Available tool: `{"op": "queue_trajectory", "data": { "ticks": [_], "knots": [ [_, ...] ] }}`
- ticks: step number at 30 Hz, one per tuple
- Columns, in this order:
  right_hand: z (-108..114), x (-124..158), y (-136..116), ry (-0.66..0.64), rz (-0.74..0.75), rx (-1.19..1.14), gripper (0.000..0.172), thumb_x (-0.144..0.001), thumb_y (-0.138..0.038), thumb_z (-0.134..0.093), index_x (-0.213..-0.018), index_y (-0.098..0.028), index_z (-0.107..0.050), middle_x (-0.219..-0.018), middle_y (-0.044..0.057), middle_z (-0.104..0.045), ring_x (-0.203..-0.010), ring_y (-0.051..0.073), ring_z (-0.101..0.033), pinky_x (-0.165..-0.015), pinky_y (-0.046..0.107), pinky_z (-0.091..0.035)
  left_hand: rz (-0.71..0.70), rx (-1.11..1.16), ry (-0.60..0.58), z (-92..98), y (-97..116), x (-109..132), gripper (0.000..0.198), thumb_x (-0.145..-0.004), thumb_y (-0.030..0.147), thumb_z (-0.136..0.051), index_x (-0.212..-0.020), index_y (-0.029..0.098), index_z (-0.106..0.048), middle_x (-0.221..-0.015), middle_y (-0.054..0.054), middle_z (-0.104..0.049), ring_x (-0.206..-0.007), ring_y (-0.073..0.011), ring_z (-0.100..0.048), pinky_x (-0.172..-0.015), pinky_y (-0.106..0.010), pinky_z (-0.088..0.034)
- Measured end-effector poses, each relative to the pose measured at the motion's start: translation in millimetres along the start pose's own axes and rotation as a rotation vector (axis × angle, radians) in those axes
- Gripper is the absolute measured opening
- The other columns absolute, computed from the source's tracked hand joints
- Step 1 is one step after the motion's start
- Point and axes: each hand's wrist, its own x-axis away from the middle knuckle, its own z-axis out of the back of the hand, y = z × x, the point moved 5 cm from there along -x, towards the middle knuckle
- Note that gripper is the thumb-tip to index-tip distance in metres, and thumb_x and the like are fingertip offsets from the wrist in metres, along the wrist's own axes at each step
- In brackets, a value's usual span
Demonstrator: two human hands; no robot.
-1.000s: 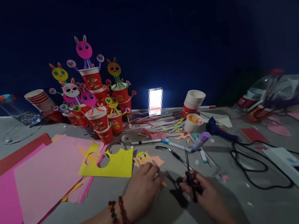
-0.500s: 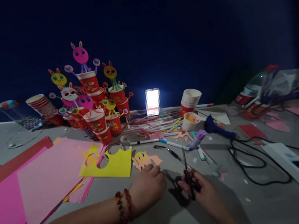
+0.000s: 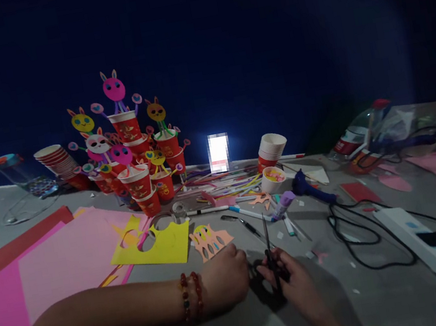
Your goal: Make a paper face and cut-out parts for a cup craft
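Observation:
My right hand is closed around the dark scissors, whose blades point away from me, up over the table. Just left of them is my left hand, its fingers curled in and turned away from the camera, with red bead bracelets at the wrist. Whatever those fingers may hold is hidden. Beyond my left hand lies a peach paper scrap with cut-out holes, and a small yellow face piece rests by its upper edge. A yellow sheet with round cut-outs is further left.
Red paper cups with paper animal figures stand stacked at the back left. Coloured paper sheets cover the left side. Pens, a purple glue stick and a blue glue gun lie ahead. A black cable loops at right.
My left hand has moved right and slightly nearer to me, toward the scissors, uncovering more of the peach scrap. The right hand keeps hold of the scissors. The whole view has shifted a little.

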Motion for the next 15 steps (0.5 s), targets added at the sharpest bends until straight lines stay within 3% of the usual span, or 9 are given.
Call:
{"op": "queue_trajectory", "data": {
  "ticks": [10,15],
  "knots": [
    [0.4,1.1,1.3,0.002,-0.026,0.036,0.037,-0.070,-0.055,-0.074,-0.079,-0.021,-0.063,-0.073,0.004,-0.072,-0.068,0.022,-0.068,-0.065,0.029,-0.055,0.037,0.020,-0.019,5.3,8.2,0.5,0.012,-0.083,0.021,-0.068,-0.079,0.012,-0.074,-0.069,-0.010,-0.066,-0.074,-0.0225,-0.053,-0.063,-0.036,-0.033],
    [-0.1,0.1,2.1,0.003,-0.025,0.032,0.036,-0.071,-0.054,-0.074,-0.078,-0.021,-0.062,-0.073,0.004,-0.072,-0.068,0.021,-0.068,-0.065,0.028,-0.055,0.063,0.099,-0.027,7.6,2.3,-5.9,0.009,-0.083,0.017,-0.067,-0.076,0.013,-0.072,-0.072,-0.011,-0.068,-0.076,-0.0224,-0.056,-0.061,-0.034,-0.035]
  ]
}}
